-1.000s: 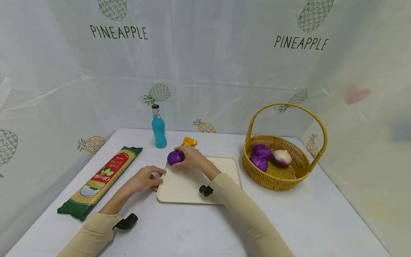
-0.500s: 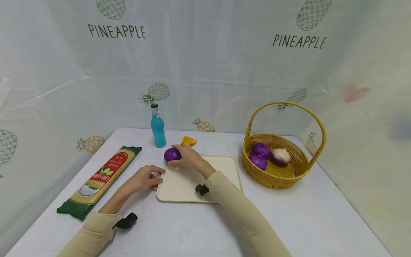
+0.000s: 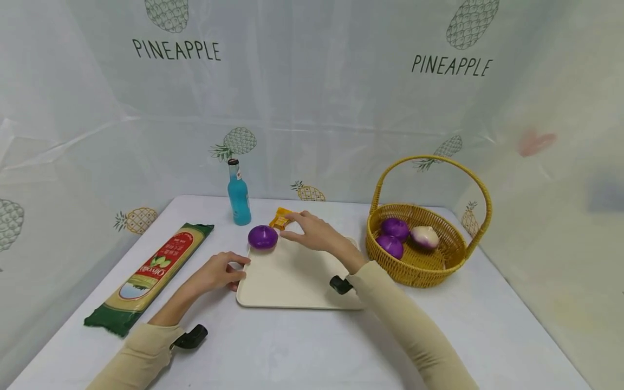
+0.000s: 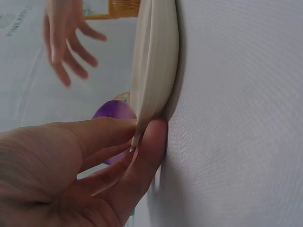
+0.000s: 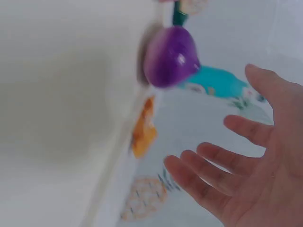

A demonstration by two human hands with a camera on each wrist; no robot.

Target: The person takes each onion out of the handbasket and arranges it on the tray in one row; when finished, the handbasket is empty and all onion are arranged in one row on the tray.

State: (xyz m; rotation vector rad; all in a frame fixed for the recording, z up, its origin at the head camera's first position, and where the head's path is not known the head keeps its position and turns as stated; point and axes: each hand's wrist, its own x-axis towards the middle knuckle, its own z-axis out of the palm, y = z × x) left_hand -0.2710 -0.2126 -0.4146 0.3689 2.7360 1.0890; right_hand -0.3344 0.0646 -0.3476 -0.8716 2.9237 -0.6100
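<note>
My left hand pinches the left rim of a cream tray; the left wrist view shows its thumb and fingers either side of the edge. A purple turnip sits on the tray's far left corner. Just right of it, over the tray's far side, my right hand is apart from the turnip. Its fingers are spread with nothing between them, as the right wrist view shows beside the turnip. A small orange packet lies behind the tray, near the right fingertips.
To the right stands a yellow wicker basket with a tall handle, holding two purple turnips and a white-and-purple one. A blue bottle stands at the back left. A long green-and-gold packet lies at left.
My right hand set the turnip on the tray's far left corner, let go and moved away to the right. The left hand stays at the tray's rim.
</note>
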